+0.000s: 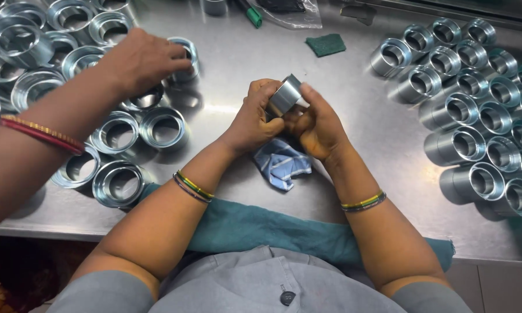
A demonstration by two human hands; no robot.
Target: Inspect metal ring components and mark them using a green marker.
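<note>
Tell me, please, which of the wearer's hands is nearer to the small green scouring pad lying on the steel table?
Right. The right hand sits just below the small green scouring pad; the left hand is farther left, both sharing the short metal cylinder.

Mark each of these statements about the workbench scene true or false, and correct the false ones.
1. The person's left hand and right hand together hold one short metal sleeve. True.
2. A co-worker's hand reaches over the metal rings on the left of the steel table. True.
3. The blue striped cloth lies on top of the threaded cylinders at the right. False: it lies on the table just below the person's hands.
4. The green scouring pad is held in the right hand. False: it lies alone on the table beyond the hands.
5. A teal cloth lies along the table's near edge. True.
</note>
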